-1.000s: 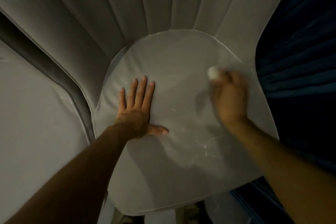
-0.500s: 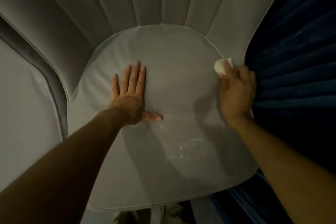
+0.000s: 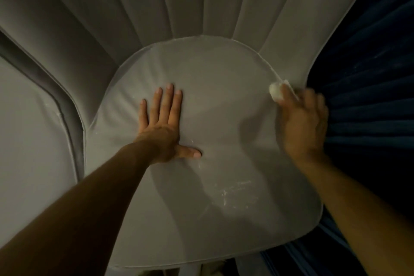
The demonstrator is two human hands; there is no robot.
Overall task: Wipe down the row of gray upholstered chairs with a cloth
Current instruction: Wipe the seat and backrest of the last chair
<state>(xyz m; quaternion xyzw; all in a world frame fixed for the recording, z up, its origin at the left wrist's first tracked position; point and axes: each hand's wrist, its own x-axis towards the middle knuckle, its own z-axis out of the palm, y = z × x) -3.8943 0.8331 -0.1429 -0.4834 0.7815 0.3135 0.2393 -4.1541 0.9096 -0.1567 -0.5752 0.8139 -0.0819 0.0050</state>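
Seeing gray chair seat (image 3: 224, 101) fill the frame. Our left hand (image 3: 161, 127) presses flat, fingers straight, just 9 o'clock of seat centre. Our blurred right hand (image 3: 302, 123) pinches the white cloth (image 3: 276, 94) against the seat's 2 o'clock edge.

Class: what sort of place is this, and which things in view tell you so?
Probably a lounge or hall seating area: a gray padded chair flanked closely by another gray seat and dark blue ribbed upholstery.
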